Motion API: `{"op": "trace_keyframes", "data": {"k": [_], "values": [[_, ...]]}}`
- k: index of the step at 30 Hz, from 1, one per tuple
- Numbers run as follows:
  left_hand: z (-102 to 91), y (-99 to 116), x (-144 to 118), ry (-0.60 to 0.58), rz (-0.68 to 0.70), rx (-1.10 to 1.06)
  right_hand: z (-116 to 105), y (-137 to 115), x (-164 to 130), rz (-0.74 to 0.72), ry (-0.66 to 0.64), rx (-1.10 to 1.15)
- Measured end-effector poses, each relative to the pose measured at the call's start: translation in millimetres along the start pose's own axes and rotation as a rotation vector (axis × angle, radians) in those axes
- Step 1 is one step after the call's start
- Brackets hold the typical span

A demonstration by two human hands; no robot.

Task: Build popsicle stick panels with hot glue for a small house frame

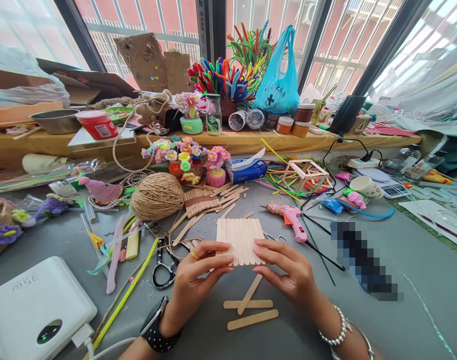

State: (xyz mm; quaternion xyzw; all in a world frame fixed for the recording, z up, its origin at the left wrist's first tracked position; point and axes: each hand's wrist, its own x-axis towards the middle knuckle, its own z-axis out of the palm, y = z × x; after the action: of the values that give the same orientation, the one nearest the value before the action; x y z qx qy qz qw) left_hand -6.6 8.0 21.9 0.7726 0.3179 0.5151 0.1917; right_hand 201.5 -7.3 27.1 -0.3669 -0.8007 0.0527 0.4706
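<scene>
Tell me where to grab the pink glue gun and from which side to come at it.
Grip the pink glue gun by its handle, the lower end pointing toward the person, coming from the right hand's side. It lies flat, nozzle pointing left toward the stick panel, and its black cord trails from the handle, so probably approach from above.

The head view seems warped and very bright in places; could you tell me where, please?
Head view: wide-angle bending bows the window frames outward; daylight washes out the panes at right; a pixelated block hides something beside the right hand; the stick panel is sharp.
</scene>
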Motion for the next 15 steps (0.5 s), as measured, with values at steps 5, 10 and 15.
{"op": "trace_keyframes", "data": {"k": [5,10,15], "values": [[0.5,0.0,-1.4,0.0,-0.001,0.013,2.6,-0.2,-4.1,-0.016,0.053,-0.022],[0.0,0.8,0.2,-0.012,-0.011,0.007,2.0,-2.9,-5.1,-0.044,0.068,-0.014],[-0.1,0.2,0.3,-0.035,-0.022,-0.006,0.4,-6.7,-4.7,-0.056,0.077,-0.021]]}}
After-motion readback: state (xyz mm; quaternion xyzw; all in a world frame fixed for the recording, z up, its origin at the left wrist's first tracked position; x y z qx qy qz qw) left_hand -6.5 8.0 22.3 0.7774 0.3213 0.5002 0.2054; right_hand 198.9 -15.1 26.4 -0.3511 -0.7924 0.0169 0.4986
